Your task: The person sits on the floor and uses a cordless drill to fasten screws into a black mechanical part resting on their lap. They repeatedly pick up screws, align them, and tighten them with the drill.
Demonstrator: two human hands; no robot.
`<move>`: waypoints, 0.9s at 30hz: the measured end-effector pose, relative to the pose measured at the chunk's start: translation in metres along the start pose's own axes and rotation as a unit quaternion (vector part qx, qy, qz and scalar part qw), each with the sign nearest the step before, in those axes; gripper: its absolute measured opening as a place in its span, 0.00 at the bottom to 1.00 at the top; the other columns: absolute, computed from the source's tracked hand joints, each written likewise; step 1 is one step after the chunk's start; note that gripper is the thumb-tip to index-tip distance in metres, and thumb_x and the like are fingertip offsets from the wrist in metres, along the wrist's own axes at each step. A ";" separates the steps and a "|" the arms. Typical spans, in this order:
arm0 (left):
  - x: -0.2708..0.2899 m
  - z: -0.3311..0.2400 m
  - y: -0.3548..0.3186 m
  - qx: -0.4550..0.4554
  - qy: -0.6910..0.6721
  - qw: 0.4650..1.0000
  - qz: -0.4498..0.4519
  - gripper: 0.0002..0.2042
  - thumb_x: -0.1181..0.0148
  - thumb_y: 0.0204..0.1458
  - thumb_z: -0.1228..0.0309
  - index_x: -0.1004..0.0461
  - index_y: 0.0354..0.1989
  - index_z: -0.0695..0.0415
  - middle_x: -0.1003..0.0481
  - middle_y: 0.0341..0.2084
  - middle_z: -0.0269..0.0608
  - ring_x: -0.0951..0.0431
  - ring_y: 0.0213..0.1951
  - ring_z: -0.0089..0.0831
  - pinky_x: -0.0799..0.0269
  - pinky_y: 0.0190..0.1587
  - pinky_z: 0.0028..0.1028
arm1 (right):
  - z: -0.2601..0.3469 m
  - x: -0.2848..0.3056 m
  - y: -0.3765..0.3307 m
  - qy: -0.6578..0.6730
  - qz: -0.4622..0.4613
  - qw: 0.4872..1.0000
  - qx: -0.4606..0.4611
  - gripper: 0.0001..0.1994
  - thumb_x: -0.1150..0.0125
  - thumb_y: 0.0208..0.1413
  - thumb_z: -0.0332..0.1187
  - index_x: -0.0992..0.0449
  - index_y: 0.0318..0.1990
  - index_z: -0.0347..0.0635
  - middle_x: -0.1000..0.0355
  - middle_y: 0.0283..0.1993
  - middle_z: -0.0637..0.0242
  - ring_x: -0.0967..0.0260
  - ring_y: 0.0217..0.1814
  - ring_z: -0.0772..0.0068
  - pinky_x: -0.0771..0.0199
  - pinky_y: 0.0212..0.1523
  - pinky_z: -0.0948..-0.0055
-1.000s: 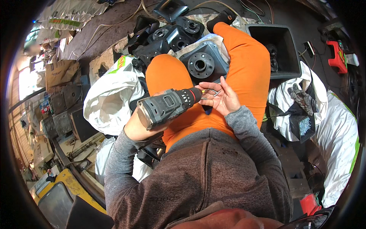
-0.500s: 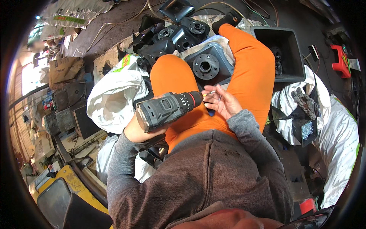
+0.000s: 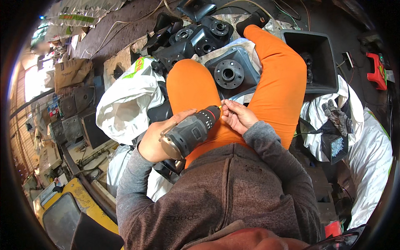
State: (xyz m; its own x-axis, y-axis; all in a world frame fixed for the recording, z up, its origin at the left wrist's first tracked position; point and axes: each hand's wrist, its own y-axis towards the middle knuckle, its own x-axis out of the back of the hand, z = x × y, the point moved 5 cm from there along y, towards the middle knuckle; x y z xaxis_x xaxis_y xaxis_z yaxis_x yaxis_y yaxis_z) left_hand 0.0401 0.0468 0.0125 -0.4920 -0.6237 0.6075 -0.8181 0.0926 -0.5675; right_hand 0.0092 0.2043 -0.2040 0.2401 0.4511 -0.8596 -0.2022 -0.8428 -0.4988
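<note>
My left hand (image 3: 155,141) is wrapped round a black cordless drill (image 3: 187,135) held above my lap, its front pointing up and right. A short yellowish bit (image 3: 220,107) sticks out of the chuck. At the bit's tip, my right hand (image 3: 239,116) is closed in a pinch with the fingers curled. The fingertips mostly hide the small silvery screw between them. Just beyond, between my orange-clad legs, lies a black square-based plastic part (image 3: 246,66) with a round flange (image 3: 228,74) that has a central hole and small holes around it.
Several similar black flanged parts (image 3: 204,41) are heaped beyond my left knee. A large black bin (image 3: 314,85) stands right of my leg. Farther right are a small black tray of screws (image 3: 336,146), a grey glove (image 3: 335,116) and a red tool (image 3: 376,71). White sacks (image 3: 125,108) lie at both sides.
The drill has swung from nearly sideways to pointing more forward, and its back end has dropped toward me. My right fingers have closed from a loose, spread hold into a pinch at the bit.
</note>
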 end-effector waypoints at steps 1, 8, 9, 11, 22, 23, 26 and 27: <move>0.000 0.001 0.002 0.041 -0.007 0.999 0.011 0.33 0.31 0.39 0.71 0.33 0.58 0.59 0.29 0.55 0.48 0.22 0.49 0.39 0.25 0.50 0.29 | -0.001 -0.002 0.005 0.026 0.005 1.000 0.006 0.08 0.42 0.62 0.35 0.27 0.44 0.42 0.29 0.33 0.75 0.28 0.34 0.84 0.19 0.42 0.77; 0.005 0.026 0.035 -0.039 -0.037 0.994 -0.099 0.29 0.35 0.41 0.74 0.32 0.57 0.62 0.23 0.46 0.49 0.21 0.44 0.41 0.26 0.48 0.30 | -0.003 -0.005 0.048 0.134 -0.025 0.989 0.064 0.09 0.43 0.63 0.37 0.26 0.45 0.44 0.31 0.31 0.80 0.31 0.33 0.87 0.23 0.45 0.79; 0.006 0.025 0.041 -0.035 -0.032 0.995 -0.088 0.29 0.36 0.41 0.74 0.32 0.56 0.62 0.23 0.45 0.49 0.20 0.44 0.41 0.26 0.48 0.30 | -0.001 -0.003 0.050 0.128 -0.039 0.988 0.070 0.09 0.43 0.63 0.37 0.26 0.45 0.43 0.31 0.31 0.79 0.31 0.33 0.87 0.23 0.45 0.78; 0.010 0.018 0.051 -0.017 -0.020 0.998 -0.065 0.28 0.36 0.42 0.72 0.32 0.56 0.61 0.23 0.44 0.50 0.20 0.43 0.42 0.25 0.47 0.31 | -0.001 -0.001 0.052 0.122 -0.068 0.987 0.074 0.10 0.44 0.63 0.38 0.26 0.45 0.43 0.32 0.31 0.79 0.32 0.32 0.87 0.24 0.45 0.78; 0.018 -0.006 0.094 -0.012 0.083 0.996 0.020 0.28 0.36 0.43 0.68 0.33 0.56 0.52 0.21 0.30 0.48 0.20 0.33 0.48 0.23 0.35 0.37 | 0.030 0.022 0.022 -0.032 -0.303 0.931 0.200 0.14 0.40 0.60 0.43 0.28 0.44 0.42 0.37 0.26 0.80 0.47 0.19 0.88 0.36 0.21 0.83; 0.018 -0.010 0.098 -0.015 0.093 0.995 0.026 0.30 0.35 0.43 0.68 0.34 0.58 0.50 0.21 0.29 0.48 0.20 0.32 0.48 0.23 0.35 0.37 | 0.035 0.020 0.028 -0.040 -0.312 0.927 0.203 0.14 0.39 0.60 0.43 0.28 0.43 0.44 0.41 0.23 0.82 0.49 0.17 0.89 0.36 0.22 0.82; 0.014 -0.014 0.100 0.012 0.106 0.993 0.043 0.33 0.34 0.43 0.65 0.38 0.61 0.46 0.21 0.27 0.46 0.19 0.29 0.46 0.22 0.33 0.37 | 0.041 0.018 0.038 -0.066 -0.317 0.919 0.224 0.13 0.39 0.59 0.45 0.30 0.40 0.47 0.43 0.20 0.83 0.50 0.17 0.90 0.36 0.23 0.82; 0.013 -0.012 0.100 0.024 0.112 0.992 0.050 0.34 0.33 0.43 0.65 0.39 0.62 0.45 0.21 0.28 0.46 0.19 0.29 0.45 0.22 0.32 0.36 | 0.042 0.018 0.040 -0.076 -0.314 0.917 0.232 0.13 0.39 0.59 0.45 0.30 0.38 0.48 0.42 0.20 0.83 0.50 0.17 0.90 0.35 0.24 0.82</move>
State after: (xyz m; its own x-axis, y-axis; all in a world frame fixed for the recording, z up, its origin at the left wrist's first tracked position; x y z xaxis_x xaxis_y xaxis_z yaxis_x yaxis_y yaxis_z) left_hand -0.0514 0.0576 -0.0299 -0.6277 -0.4239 0.6529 -0.7500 0.1046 -0.6532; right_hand -0.0340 0.1911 -0.2438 0.3202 0.8705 -0.3737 -0.4590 -0.2025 -0.8650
